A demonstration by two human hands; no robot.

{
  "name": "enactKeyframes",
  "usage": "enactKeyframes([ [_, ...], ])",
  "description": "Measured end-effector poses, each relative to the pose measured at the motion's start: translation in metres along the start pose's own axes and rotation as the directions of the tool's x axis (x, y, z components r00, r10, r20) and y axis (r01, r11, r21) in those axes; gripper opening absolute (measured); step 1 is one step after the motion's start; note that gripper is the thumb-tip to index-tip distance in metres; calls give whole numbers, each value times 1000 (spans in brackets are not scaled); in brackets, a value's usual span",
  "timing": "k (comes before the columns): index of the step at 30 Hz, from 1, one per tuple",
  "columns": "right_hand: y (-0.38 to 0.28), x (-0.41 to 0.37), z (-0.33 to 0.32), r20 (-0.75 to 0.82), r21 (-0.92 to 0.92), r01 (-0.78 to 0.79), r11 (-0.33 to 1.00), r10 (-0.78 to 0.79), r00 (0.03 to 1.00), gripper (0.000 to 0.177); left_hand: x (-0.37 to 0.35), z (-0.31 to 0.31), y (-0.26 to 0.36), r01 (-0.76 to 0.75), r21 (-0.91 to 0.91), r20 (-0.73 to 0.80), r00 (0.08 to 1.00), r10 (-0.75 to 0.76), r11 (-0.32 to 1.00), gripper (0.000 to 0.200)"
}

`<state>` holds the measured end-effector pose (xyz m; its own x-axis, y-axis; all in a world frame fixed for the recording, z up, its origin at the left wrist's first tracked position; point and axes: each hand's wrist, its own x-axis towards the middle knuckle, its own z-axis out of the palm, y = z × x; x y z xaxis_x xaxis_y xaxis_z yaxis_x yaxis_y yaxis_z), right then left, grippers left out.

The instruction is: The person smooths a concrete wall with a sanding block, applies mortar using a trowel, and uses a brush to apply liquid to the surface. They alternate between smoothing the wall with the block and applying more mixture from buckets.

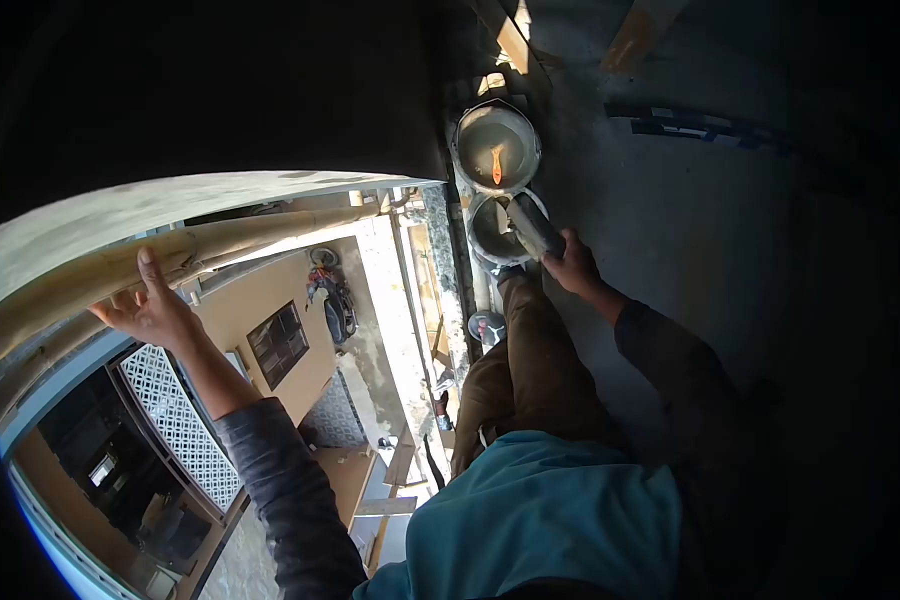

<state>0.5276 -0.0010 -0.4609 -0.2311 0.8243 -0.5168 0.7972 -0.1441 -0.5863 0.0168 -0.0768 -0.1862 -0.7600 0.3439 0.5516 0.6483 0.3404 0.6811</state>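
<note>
The dark flat tool (536,225) is in your right hand (572,265), which is closed around its near end; the far part reaches over the mouth of the lower bucket (474,232). Just beyond it stands the upper bucket (457,150), with an orange-handled brush (497,165) inside. Your left hand (148,315), well apart from the buckets, is curled part-way around a bamboo pole (255,230), thumb lying along it; how tightly it grips, you cannot tell from here. Your brown-trousered legs (550,370) extend towards the lower bucket. Past the ledge, down to the left, are a parked motorcycle (332,310) and a patterned lattice panel (175,425).
</note>
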Motion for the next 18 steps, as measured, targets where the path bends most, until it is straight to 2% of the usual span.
enactKeyframes([
  [1,7,29,11,-16,-116,45,992,-47,999,53,15,2,-6,22,-175,64,998,-11,984,85],
  [2,16,59,25,-23,-231,89,969,-97,995,54,27,6,-25,20,-177,-19,1000,-24,984,78],
  [3,23,91,37,-47,-322,239,916,-268,962,51,35,9,-43,19,-177,-105,994,-38,984,71],
  [4,27,124,50,-49,-411,376,830,-432,900,49,41,11,-51,29,-179,-187,980,-63,983,73],
  [6,40,195,88,-56,-650,418,634,-589,806,42,52,17,-64,34,-153,-322,943,-82,988,74],
  [8,40,251,118,-114,-852,321,414,-744,659,37,58,21,-62,22,-73,-355,934,-46,997,71],
  [9,44,276,137,-115,-869,294,399,-739,664,37,59,22,-60,15,-35,-361,932,-27,999,70],
  [10,40,289,147,-53,-907,259,331,-701,711,41,59,25,-57,2,6,-361,933,0,1000,68],
  [13,62,323,190,151,-954,285,93,-672,725,39,47,36,-50,-24,78,-331,942,49,997,64],
  [14,66,328,198,163,-950,299,94,-667,727,39,42,38,-47,-30,96,-320,946,59,995,63],
  [16,63,323,194,187,-909,356,217,-550,814,39,35,43,-40,-35,110,-294,954,66,993,61],
  [17,60,316,185,190,-911,353,213,-544,818,39,33,43,-35,-27,113,-291,955,60,993,59],
  [18,57,303,175,81,-856,345,386,-559,825,40,32,43,-31,-24,122,-293,954,60,992,58],
])
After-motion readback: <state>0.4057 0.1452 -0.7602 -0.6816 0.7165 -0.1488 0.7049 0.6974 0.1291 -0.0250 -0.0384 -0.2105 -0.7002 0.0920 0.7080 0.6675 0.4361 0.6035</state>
